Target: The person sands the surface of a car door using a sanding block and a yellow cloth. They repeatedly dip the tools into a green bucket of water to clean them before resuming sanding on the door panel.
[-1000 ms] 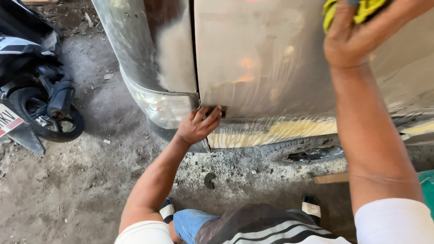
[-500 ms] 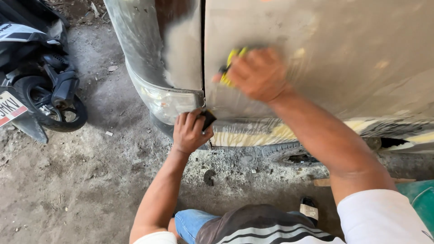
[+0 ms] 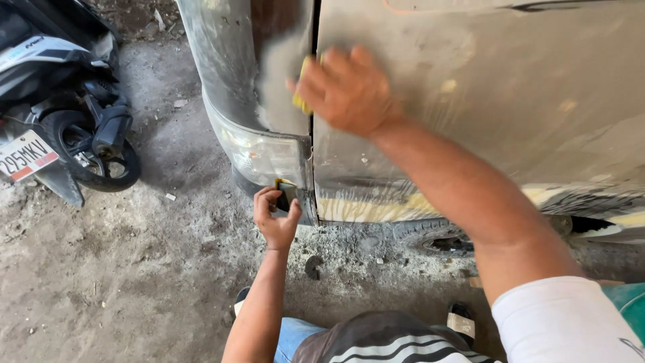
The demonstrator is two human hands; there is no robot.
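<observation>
A sanded grey car body panel (image 3: 510, 87) fills the upper right, with a vertical seam (image 3: 314, 134) between it and a curved shiny corner panel (image 3: 228, 81). My right hand (image 3: 346, 87) presses a yellow sanding pad (image 3: 302, 84) flat against the panel at the seam; only the pad's edge shows past my fingers. My left hand (image 3: 275, 218) grips the lower corner edge of the body (image 3: 299, 198) where the two panels meet, fingers curled around it. My knees and striped shirt (image 3: 383, 343) show at the bottom.
A parked scooter (image 3: 60, 128) with a plate and rear wheel stands at the left. The ground is rough grey concrete with debris (image 3: 134, 269). A dark gap under the car sill (image 3: 437, 242) runs right. A teal object (image 3: 628, 302) sits at the right edge.
My right hand with the yellow pad has swept down and left across the panel to the seam. My left hand shifted from resting on the lower edge to gripping the corner.
</observation>
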